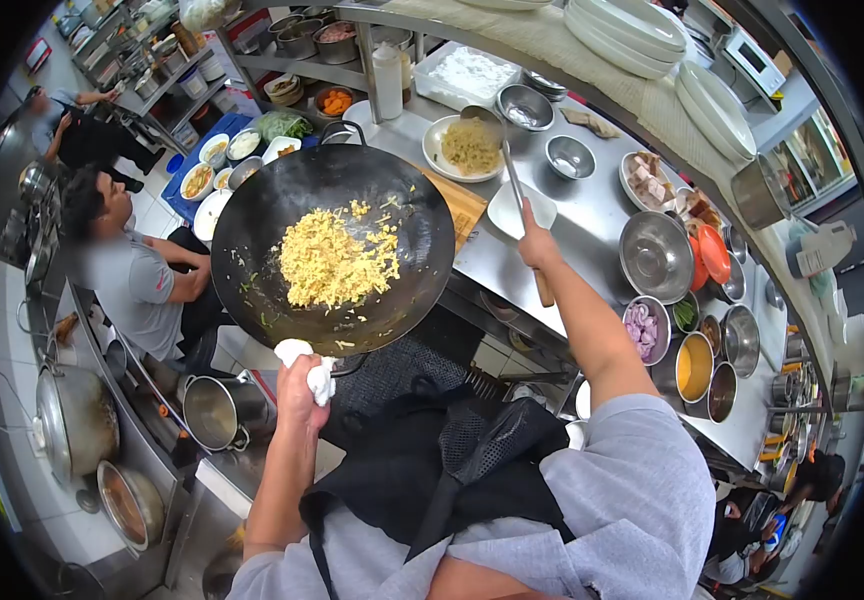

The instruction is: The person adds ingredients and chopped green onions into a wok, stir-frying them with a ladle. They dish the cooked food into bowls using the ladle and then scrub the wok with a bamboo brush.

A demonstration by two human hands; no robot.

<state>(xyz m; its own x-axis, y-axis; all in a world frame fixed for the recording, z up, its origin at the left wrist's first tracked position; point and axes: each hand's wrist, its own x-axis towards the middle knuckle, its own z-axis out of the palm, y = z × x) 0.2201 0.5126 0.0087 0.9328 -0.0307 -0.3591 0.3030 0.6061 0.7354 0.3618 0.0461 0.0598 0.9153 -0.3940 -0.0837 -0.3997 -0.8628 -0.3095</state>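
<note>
My left hand [298, 396] is closed around a folded white cloth [321, 381] at the near edge of a large black wok [252, 215]. The wok is off to the left of the counter, with a heap of yellow fried rice [332, 262] in its middle. My right hand [539, 249] grips the wooden handle of a long metal ladle [514, 180]. The ladle's bowl is over a round white plate [436, 160] heaped with browner rice [472, 147]. Just below that plate lies a square white plate [521, 212].
Several steel bowls [657, 256] and pots line the counter at right, with sliced onions [640, 328] in one. White plates [624, 35] are stacked on the shelf above. A seated person [142, 280] is close by the wok's left side. Large pots [214, 412] stand at lower left.
</note>
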